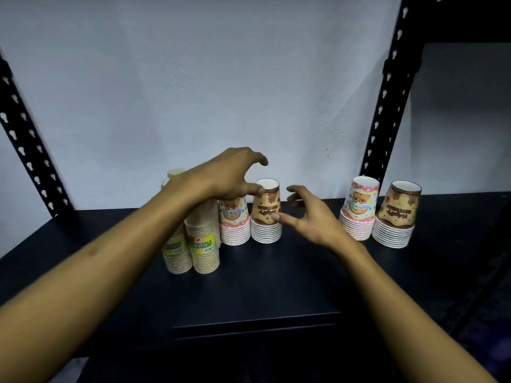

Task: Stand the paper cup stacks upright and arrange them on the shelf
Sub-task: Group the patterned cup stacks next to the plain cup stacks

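Here both hands flank one brown stack standing rim-down on the shelf: the left hand has its fingers spread, thumb touching the top cup; the right hand is released, thumb tip at the cup's side. A pink stack and plain stacks stand just left; another pink stack and brown stack stand well right.

View: single camera on my head | Facing: forward and slightly down onto the dark shelf, white wall behind | Range: close, within my arms' reach | Framing: wide-angle, black uprights bowed at both edges
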The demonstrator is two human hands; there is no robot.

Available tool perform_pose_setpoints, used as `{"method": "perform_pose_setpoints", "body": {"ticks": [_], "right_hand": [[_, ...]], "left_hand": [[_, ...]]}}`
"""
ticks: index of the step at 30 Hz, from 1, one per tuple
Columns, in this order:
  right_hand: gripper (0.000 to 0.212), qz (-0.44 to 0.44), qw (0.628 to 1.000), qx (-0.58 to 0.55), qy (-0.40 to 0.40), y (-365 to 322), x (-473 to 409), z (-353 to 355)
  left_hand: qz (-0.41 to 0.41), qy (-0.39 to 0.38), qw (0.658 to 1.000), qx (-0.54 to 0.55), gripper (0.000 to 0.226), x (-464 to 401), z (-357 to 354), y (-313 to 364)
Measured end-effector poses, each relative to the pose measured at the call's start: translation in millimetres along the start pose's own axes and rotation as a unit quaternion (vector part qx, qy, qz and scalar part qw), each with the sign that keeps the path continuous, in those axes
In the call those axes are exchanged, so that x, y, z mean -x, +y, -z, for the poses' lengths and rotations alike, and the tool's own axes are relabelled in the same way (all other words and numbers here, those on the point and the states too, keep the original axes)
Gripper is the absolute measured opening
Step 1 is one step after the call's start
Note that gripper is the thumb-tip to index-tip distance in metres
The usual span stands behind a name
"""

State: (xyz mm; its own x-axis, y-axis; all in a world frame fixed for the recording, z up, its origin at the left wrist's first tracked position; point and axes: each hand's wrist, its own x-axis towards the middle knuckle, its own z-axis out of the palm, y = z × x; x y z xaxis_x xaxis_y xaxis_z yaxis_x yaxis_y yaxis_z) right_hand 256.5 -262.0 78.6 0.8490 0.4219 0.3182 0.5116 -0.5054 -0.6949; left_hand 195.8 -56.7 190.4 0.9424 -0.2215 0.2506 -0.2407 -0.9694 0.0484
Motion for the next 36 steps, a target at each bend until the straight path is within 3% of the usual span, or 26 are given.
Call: {"method": "perform_pose_setpoints", "body": {"ticks": [2, 4, 7, 13, 18, 21, 24, 26, 30, 36], "right_hand": [[0.078, 0.004, 0.993, 0.114, -0.014, 20.2, 26.4, 4.5], [0.081, -0.008, 0.973, 0.225, -0.042, 40.4, 56.1, 10.1], [0.076, -0.054, 0.956, 0.286, -0.048, 64.9, 94.3, 27.4], [0.069, -0.153, 0.936, 0.318, -0.012, 96.1, 129.9, 74.6], [0.065, -0.214, 0.933, 0.269, 0.104, 112.5, 120.4, 81.2], [0.080, -0.232, 0.943, 0.180, 0.153, 120.5, 101.2, 90.3], [0.094, -0.215, 0.954, 0.067, 0.200, 125.8, 85.2, 100.5], [0.087, -0.174, 0.960, 0.044, 0.214, 129.3, 80.3, 102.5], [0.077, -0.129, 0.973, 0.048, 0.185, 135.8, 78.9, 98.9], [0.078, -0.125, 0.974, 0.047, 0.185, 135.0, 81.5, 99.4]], "left_hand": [[-0.039, 0.074, 0.993, 0.088, 0.052, 16.7, -19.2, 28.1], [-0.081, 0.073, 0.985, 0.135, 0.045, 29.5, -51.9, 59.6], [-0.117, 0.000, 0.983, 0.139, 0.050, 32.1, -108.3, 94.5], [-0.073, -0.134, 0.979, 0.136, 0.065, 2.1, -176.0, 119.9], [-0.042, -0.132, 0.979, 0.150, 0.076, -22.5, -190.4, 123.4], [-0.007, -0.112, 0.978, 0.174, 0.091, -43.8, -193.9, 129.4], [0.057, -0.087, 0.965, 0.240, 0.113, -66.8, -195.0, 137.4], [0.109, -0.066, 0.946, 0.297, 0.125, -81.6, -196.5, 142.8], [0.144, -0.015, 0.926, 0.349, 0.111, -95.5, -204.1, 140.8], [0.142, -0.022, 0.918, 0.369, 0.100, -77.1, -199.6, 140.5]]}}
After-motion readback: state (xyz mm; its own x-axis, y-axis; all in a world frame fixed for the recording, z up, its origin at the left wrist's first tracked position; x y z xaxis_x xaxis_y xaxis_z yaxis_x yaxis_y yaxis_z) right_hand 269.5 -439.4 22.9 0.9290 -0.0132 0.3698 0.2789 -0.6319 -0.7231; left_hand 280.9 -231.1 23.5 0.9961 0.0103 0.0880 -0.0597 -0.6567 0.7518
